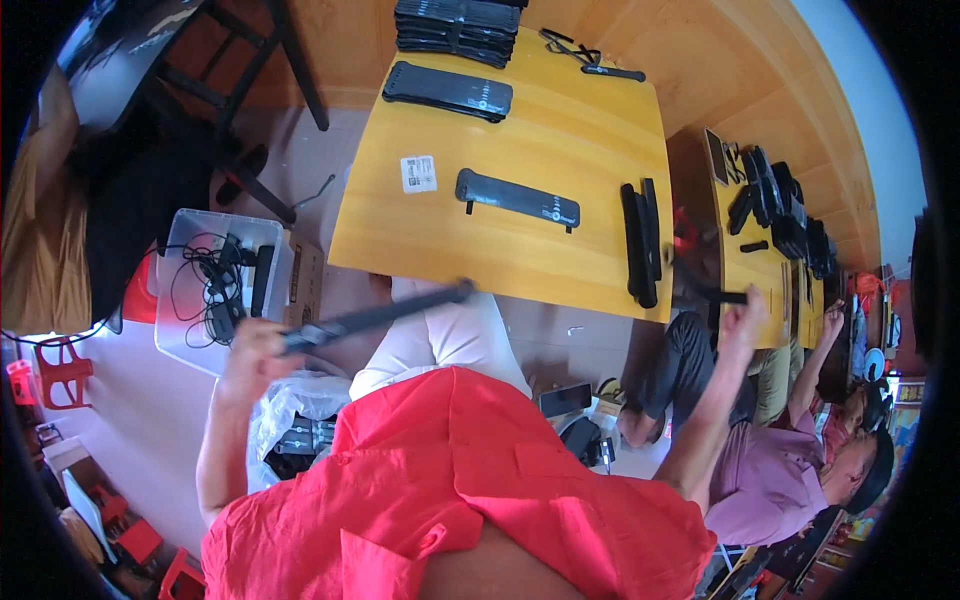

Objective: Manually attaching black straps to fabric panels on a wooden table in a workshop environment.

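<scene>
My left hand is closed around one end of a long, flat black bar, which slants up to the right over my lap, its far end near the table's front edge. Out past the table's right corner, my right hand grips a thin dark stick-like piece; blur hides its exact kind. On the yellow table a dark panel with two short legs lies in front of me. Two black bars lie side by side at the right edge.
Stacked dark panels and a taller pile sit at the back, near a white label sheet. A clear bin of cables stands left; a plastic bag lies beside my leg. Co-workers sit right and left.
</scene>
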`<state>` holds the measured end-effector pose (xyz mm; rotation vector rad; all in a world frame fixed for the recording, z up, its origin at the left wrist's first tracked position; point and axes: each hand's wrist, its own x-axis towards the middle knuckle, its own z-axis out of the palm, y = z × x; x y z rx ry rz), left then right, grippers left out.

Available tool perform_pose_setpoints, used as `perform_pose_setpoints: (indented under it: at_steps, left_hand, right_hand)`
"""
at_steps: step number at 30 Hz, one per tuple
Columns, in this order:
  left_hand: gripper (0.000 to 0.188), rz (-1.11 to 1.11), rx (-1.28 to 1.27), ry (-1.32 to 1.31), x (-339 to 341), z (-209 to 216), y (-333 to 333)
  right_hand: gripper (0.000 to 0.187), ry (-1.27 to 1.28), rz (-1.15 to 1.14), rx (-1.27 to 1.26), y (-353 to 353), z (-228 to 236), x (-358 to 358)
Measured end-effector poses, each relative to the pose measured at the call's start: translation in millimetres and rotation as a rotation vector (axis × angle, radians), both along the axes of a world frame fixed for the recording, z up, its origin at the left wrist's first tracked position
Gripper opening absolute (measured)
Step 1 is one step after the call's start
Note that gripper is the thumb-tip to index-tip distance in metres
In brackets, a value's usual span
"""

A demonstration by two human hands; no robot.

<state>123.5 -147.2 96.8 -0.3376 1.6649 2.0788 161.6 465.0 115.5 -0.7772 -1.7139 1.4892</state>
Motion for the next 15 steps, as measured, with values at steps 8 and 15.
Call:
perform_pose_setpoints:
  at_steps: [8, 15]
  left_hand:
    - [0.037, 0.054, -0.070, 0.256, -38, -20, 29]
    - [0.040, 0.064, -0.101, -0.093, -55, -98, 85]
  right_hand:
    - [0.033, -0.091, 0.197, 0.177, -65, 57, 0]
    - [0.020, -0.288, 0.498, 0.494, -109, 75, 7]
